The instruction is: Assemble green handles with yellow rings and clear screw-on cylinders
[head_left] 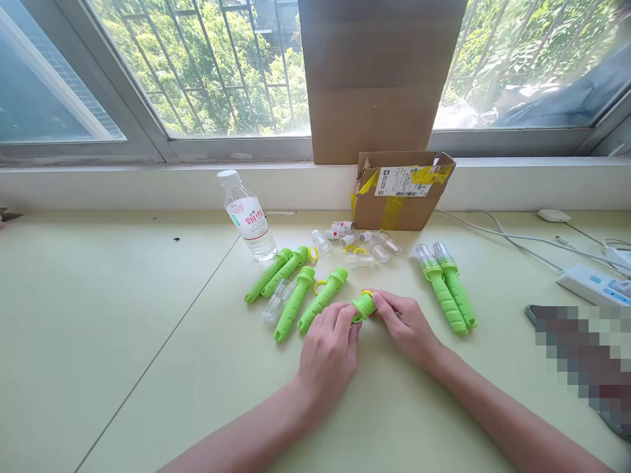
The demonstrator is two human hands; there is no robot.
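A clear water bottle [250, 225] with a white cap stands toward the back of a pale green tabletop [123, 276]. Beside it, four bare green handles [294, 305] lie in a slanting row, a clear cover [279, 300] among them and two loose rings [313, 254] close by. A person's left hand [328, 348] has its fingers wrapped around a fifth handle [365, 307], held just above the tabletop, its threaded end pointing up and away. Behind, small clear parts [378, 251] lie scattered before a cardboard box [417, 213] with a shipping label. The right hand [407, 326] pinches a yellow ring [367, 293] between thumb and fingers at the held handle's threaded end. Farther right, two clear-topped green sticks [445, 299] lie side by side, near a white power strip [589, 284] and a dark object [582, 355], its surface blurred.
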